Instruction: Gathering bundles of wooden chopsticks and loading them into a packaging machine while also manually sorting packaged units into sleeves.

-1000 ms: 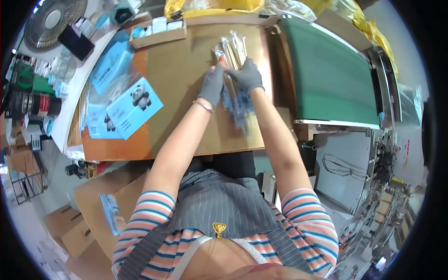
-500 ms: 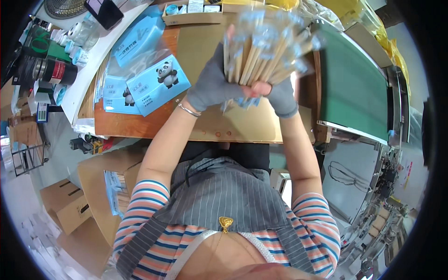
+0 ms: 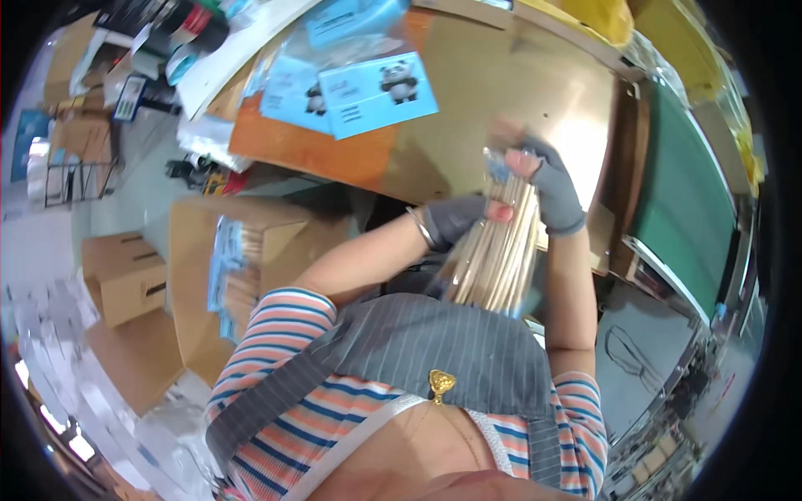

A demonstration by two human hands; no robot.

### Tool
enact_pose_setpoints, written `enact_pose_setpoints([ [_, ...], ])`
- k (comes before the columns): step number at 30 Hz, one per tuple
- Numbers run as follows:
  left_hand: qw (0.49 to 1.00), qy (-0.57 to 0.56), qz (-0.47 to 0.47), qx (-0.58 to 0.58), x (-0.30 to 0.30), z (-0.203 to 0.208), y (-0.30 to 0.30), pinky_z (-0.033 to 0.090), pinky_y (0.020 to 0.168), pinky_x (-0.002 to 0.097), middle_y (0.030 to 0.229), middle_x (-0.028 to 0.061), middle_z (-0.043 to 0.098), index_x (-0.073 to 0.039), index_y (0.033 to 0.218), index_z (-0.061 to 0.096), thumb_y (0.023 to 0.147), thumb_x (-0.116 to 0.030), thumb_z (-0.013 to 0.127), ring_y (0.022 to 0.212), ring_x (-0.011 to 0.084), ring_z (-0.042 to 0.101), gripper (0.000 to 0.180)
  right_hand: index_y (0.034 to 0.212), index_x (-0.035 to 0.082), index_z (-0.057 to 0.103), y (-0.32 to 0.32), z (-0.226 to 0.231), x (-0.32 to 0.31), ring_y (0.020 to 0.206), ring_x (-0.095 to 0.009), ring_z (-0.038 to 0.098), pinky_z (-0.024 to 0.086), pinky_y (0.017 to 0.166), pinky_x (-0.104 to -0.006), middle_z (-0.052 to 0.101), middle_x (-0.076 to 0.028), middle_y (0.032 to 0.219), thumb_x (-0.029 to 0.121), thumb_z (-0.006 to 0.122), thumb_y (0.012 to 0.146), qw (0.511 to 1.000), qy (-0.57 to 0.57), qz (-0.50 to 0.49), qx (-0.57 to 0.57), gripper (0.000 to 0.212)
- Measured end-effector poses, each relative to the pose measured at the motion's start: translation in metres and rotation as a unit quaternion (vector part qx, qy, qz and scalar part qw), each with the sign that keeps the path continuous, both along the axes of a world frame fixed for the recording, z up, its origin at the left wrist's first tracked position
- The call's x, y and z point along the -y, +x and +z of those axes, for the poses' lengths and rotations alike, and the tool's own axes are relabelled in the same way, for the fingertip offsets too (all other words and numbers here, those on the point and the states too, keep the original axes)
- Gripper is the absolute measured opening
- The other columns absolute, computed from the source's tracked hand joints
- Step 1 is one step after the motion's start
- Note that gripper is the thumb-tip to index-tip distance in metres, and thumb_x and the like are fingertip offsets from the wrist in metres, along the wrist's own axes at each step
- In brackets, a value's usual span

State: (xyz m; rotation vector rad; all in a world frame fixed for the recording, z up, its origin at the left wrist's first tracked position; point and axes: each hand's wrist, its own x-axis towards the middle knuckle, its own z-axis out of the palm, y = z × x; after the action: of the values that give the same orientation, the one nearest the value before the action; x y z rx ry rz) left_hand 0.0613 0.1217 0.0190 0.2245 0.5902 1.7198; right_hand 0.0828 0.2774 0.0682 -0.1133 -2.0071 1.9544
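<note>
Between my hands is a bundle of chopsticks (image 3: 501,259) in clear wrappers, tilted over the desk's near edge with its lower end close to my apron. My left hand (image 3: 461,220), in a grey fingerless glove, is closed round the bundle's left side, thumb across the front. At the upper end my right hand (image 3: 553,185), gloved the same way, grips the bundle from the right. Most of its fingers are behind the sticks. Blue printed bags (image 3: 368,113) with a panda picture lie flat on the desk to the left.
The desk has a brown board (image 3: 476,75) on its top. An open carton (image 3: 188,275) at my left holds blue packs of chopsticks (image 3: 221,267). A smaller carton (image 3: 125,280) is beyond it. To the right is a green-topped surface (image 3: 685,200). A dark bottle (image 3: 196,25) stands far left.
The bundle has come down from above the desk toward my apron. My left hand has lowered and moved right along it; my right hand has shifted to its upper end. The view has swung left.
</note>
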Motion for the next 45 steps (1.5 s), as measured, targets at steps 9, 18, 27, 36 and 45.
enact_pose_setpoints([
  [9,0.388,-0.449,0.318,-0.739,0.116,-0.060,-0.149,0.046,0.064,0.0398,0.076,0.0086,0.060,-0.009,0.089,0.060,0.080,-0.045,0.070,0.072,0.0289,0.059,0.038,0.075,0.004,0.054,0.020,-0.034,0.030,0.079,-0.027,0.057,0.048,0.077,-0.0389,0.057,-0.010,0.075,0.023,0.061,0.079,0.885,-0.388,0.178,0.188,0.020],
  [18,0.315,-0.431,0.202,-0.821,0.152,-0.102,-0.207,0.044,0.073,0.0438,0.086,0.0084,0.059,-0.012,0.089,0.056,0.086,-0.041,0.061,0.081,0.0291,0.058,0.030,0.077,0.005,0.055,0.027,-0.041,0.037,0.080,-0.027,0.058,0.049,0.076,-0.0382,0.058,-0.010,0.077,0.021,0.061,0.080,0.891,-0.401,0.135,0.163,0.018],
  [27,0.415,-0.403,0.149,-0.802,0.161,-0.082,-0.206,0.044,0.076,0.0379,0.082,0.0102,0.058,-0.006,0.084,0.057,0.082,-0.035,0.069,0.083,0.0279,0.058,0.031,0.076,0.006,0.054,0.026,-0.039,0.042,0.083,-0.028,0.057,0.051,0.078,-0.0408,0.056,-0.009,0.077,0.026,0.064,0.078,0.897,-0.370,0.154,0.189,0.022],
  [36,0.364,-0.369,0.228,-0.824,0.164,-0.100,-0.207,0.045,0.077,0.0374,0.086,0.0100,0.059,-0.007,0.090,0.056,0.083,-0.030,0.069,0.085,0.0275,0.058,0.027,0.076,0.006,0.055,0.036,-0.031,0.038,0.082,-0.027,0.057,0.048,0.079,-0.0381,0.056,-0.009,0.077,0.025,0.065,0.076,0.903,-0.372,0.128,0.174,0.022],
  [45,0.459,-0.372,0.236,-0.772,0.169,-0.098,-0.224,0.046,0.075,0.0444,0.088,0.0181,0.061,-0.005,0.088,0.060,0.091,-0.035,0.056,0.085,0.0382,0.058,0.031,0.075,0.005,0.055,0.042,-0.029,0.035,0.081,-0.028,0.057,0.047,0.079,-0.0367,0.056,-0.010,0.076,0.024,0.065,0.076,0.899,-0.387,0.112,0.170,0.021],
])
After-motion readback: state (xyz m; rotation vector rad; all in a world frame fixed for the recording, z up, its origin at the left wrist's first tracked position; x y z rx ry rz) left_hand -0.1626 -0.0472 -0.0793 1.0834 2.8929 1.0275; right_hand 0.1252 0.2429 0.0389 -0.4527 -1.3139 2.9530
